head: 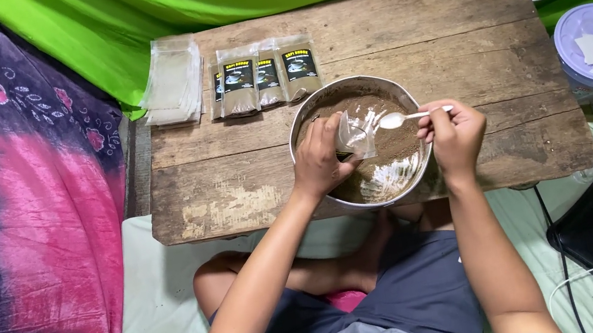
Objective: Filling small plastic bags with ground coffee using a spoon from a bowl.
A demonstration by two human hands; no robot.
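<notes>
White spoon (401,119) lies crosswise, bowl leftward, pinched in right hand (453,137); left hand (320,158) grips pouch (355,136).

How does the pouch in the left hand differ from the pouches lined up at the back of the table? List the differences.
The pouch in the left hand looks clear and nearly empty; the row of filled pouches holds brown powder.
The held pouch is raised, mouth open, over the metal bowl beside the white spoon; the filled pouches lie flat on the wooden table.
The filled pouches show dark labels; none is visible on the held one.
Both are small plastic pouches.
</notes>
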